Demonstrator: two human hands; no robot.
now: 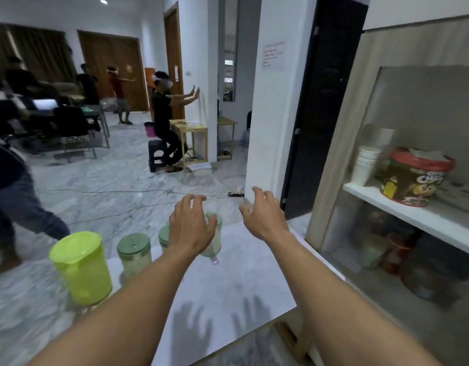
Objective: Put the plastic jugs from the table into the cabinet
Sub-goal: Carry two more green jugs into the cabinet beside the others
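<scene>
A lime-green plastic jug (81,268) with a lid stands at the left edge of the white table (228,291). To its right stands a clear jug with a dark green lid (134,254). Farther back are two more green-lidded jugs, one (164,237) mostly hidden behind my left hand and one (214,241) just to its right. My left hand (192,225) hovers over these with fingers spread, holding nothing. My right hand (263,212) is stretched out above the table's far end, fingers apart and empty. The cabinet (402,207) stands at the right.
On the cabinet's white shelf (413,215) sit a stack of paper cups (364,166) and a red-lidded cereal tub (415,178); blurred containers fill the shelf below. A white wall corner (267,128) rises behind the table. Several people are across the room; one walks at the left.
</scene>
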